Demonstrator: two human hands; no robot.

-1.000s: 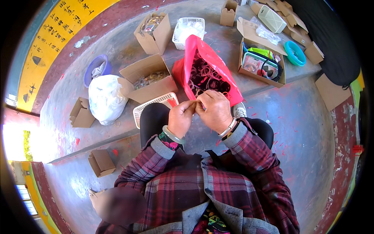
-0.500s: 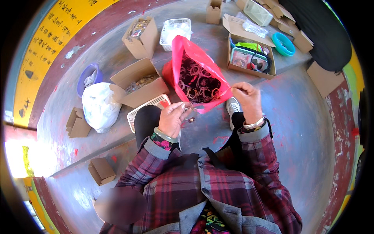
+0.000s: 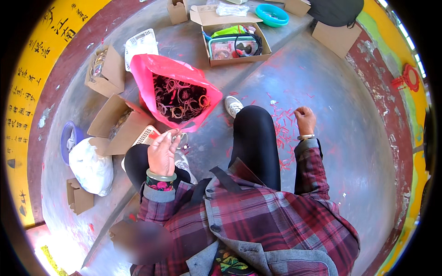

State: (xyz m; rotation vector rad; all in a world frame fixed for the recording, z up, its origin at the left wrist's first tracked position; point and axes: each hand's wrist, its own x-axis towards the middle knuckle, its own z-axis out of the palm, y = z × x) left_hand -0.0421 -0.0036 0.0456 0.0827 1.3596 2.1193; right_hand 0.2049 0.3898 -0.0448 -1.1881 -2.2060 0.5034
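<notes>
A small ring (image 3: 183, 136) is pinched in the grip of the left hand (image 3: 162, 154), just below the pink bag (image 3: 156, 73) of bands. The right hand (image 3: 305, 120), fingers curled together, is lowered onto red scraps (image 3: 282, 124) on the floor (image 3: 350, 138).

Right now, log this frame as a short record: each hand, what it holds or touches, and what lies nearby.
left hand: raised over the lap, pinching small rings
right hand: down at the floor, fingers on red scraps
pink bag: open, full of dark and gold rings, just ahead of the left hand
open box: beyond the bag, holds mixed items
white sack: on the left
</notes>
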